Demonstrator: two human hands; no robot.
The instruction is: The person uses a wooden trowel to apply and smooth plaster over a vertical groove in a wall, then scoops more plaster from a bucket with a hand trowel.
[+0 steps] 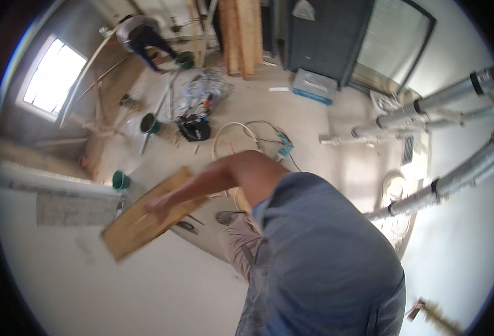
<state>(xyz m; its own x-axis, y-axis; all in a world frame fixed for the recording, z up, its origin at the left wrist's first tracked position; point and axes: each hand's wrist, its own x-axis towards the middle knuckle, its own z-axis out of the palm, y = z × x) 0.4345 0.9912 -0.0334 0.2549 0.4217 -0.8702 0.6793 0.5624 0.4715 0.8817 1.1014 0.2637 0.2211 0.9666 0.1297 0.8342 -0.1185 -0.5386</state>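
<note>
My right arm, in a grey-blue short sleeve, reaches across to the left. At its end my right hand (160, 208) is on a long, flat wooden board (129, 232), seemingly gripping it near its far edge; the fingers are smeared by motion. The board slants from lower left to upper right. Below it on the floor lies a dark hand tool (187, 226), blurred, beside a thin rod. My leg and dark shoe (229, 217) show just right of the board. My left hand does not show.
Green buckets (121, 180) stand at left. Further off are a black tool bag (194, 127), a pale hose loop (224, 134) and a blue tool with a cord (285, 147). Pipes (415, 106) run along the right wall. A co-worker (140, 33) bends over at the far left.
</note>
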